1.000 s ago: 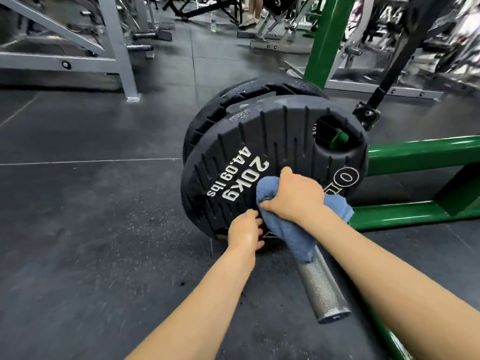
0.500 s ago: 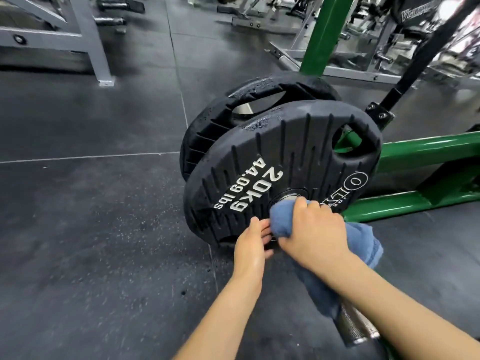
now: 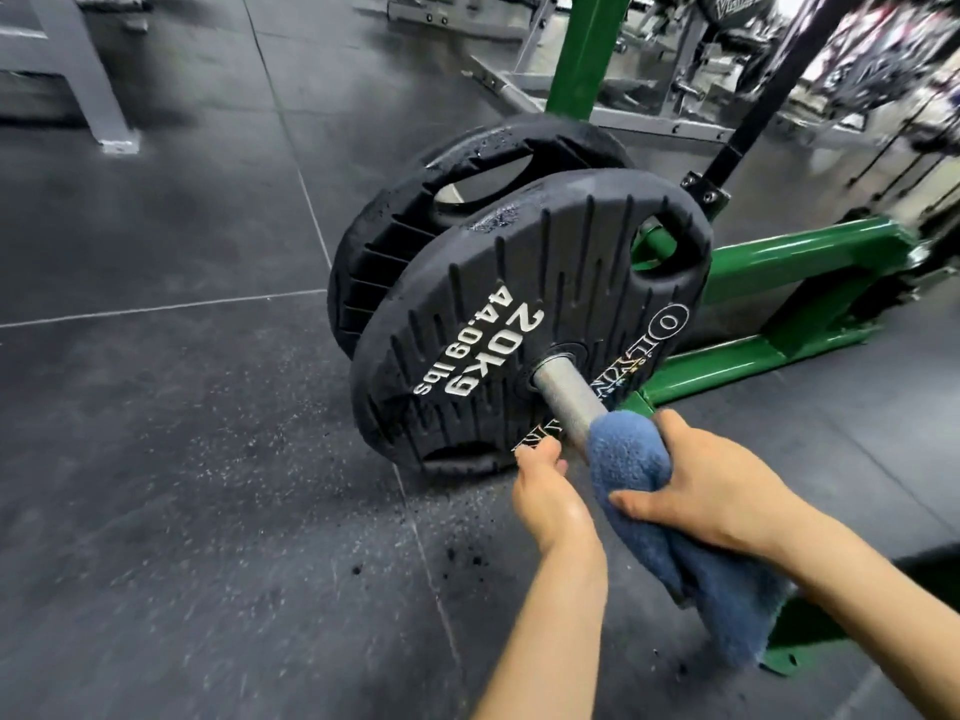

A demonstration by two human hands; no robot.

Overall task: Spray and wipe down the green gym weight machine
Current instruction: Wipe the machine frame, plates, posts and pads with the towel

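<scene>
Dark speckled rubber floor (image 3: 156,459), gym frames behind; right hand (image 3: 727,491) grips blue towel (image 3: 639,459) round steel sleeve (image 3: 563,394); left hand (image 3: 543,485) curled at plate (image 3: 519,330) rim, grasp unclear

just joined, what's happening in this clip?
A person is wiping down a green weight machine. The right hand has a blue cloth wrapped around the metal sleeve that sticks out of the front 20 kg plate. The left hand sits at that plate's lower edge. A second plate sits behind, wet with droplets, and the floor below is speckled with spray.
</scene>
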